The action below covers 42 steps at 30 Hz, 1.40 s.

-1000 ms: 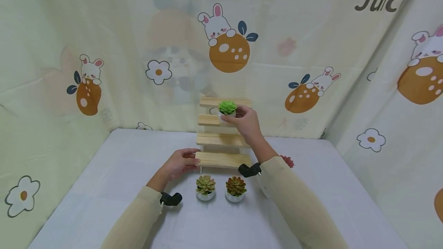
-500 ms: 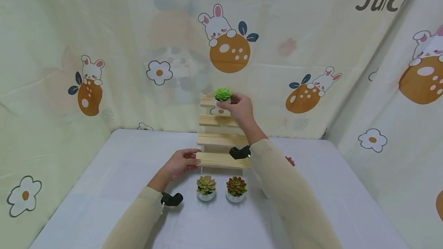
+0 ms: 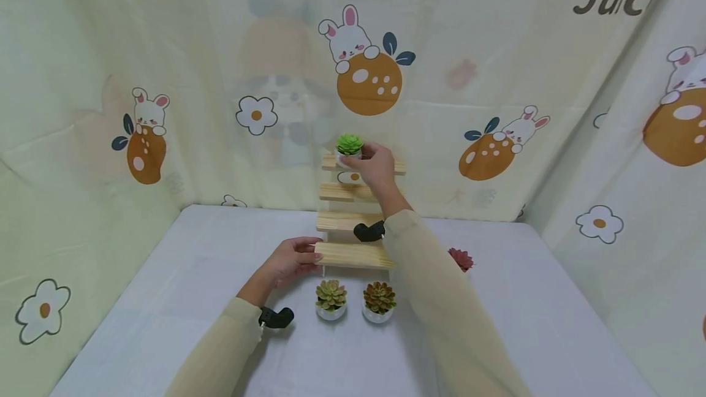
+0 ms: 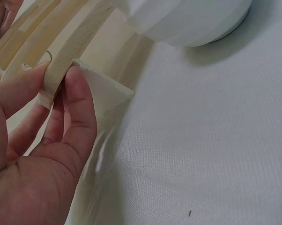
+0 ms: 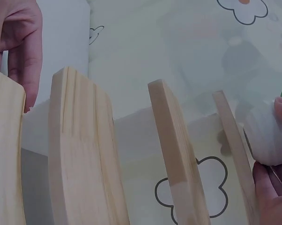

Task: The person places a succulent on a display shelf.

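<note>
My right hand (image 3: 377,167) grips a bright green potted succulent (image 3: 349,144) by its white pot (image 5: 267,133), at the top board of a wooden tiered shelf (image 3: 355,254). The right wrist view shows the pot's base close over that board; whether they touch I cannot tell. Low on the left, my left hand (image 3: 289,261) pinches the end of the lowest board between thumb and fingers, also plain in the left wrist view. In front of the shelf stand a pale green succulent (image 3: 331,296) and a brownish-red succulent (image 3: 379,298), both in white pots.
A red succulent (image 3: 460,259) shows beside my right sleeve, which covers its lower part. The white-covered table (image 3: 209,262) ends at a printed curtain (image 3: 220,48) right behind the shelf. Black wrist cameras stick out from both wrists.
My right hand has raised the green succulent from around the second board from the top to the top board, moving slightly left. My left hand has stayed on the lowest board.
</note>
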Motion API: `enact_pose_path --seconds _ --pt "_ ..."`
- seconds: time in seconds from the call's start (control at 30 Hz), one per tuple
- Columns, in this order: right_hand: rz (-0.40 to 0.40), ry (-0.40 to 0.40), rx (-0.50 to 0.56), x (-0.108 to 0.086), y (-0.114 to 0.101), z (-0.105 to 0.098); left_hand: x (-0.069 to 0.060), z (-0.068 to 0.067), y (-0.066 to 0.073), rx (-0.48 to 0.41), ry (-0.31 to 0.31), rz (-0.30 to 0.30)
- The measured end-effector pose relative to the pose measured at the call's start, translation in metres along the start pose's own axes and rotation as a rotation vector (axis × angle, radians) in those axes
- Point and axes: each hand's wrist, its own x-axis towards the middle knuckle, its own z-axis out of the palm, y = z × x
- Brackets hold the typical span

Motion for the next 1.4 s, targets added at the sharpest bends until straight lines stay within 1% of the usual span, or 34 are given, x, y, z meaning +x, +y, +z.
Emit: enact_pose_path --seconds 0.23,0.37,0.53,0.73,0.97,1.03,1.23,1.4 --pt "0.010 0.022 0.006 0.007 0.004 0.006 0.001 0.000 -0.002 0.000 -0.002 0.001" --pt "-0.015 0.038 0.002 0.007 0.003 0.008 0.001 0.000 -0.002 -0.002 -0.010 0.009" --pt "-0.030 0.049 -0.032 0.007 0.002 0.011 0.001 0.000 -0.003 0.001 -0.017 0.010" --pt "-0.006 0.052 -0.096 0.006 -0.003 0.011 0.001 0.000 -0.003 -0.016 -0.025 0.012" --pt "0.003 0.035 -0.134 0.002 -0.008 0.010 0.000 0.000 -0.003 -0.012 -0.029 0.014" --pt "-0.002 0.033 -0.122 0.002 -0.007 0.009 0.001 0.000 -0.002 -0.011 -0.030 0.016" --pt "-0.004 0.019 -0.025 -0.001 0.000 0.003 0.002 0.000 -0.003 -0.007 -0.021 0.010" --pt "-0.004 0.042 0.047 -0.008 0.000 -0.007 0.001 -0.001 -0.001 0.007 -0.029 0.014"
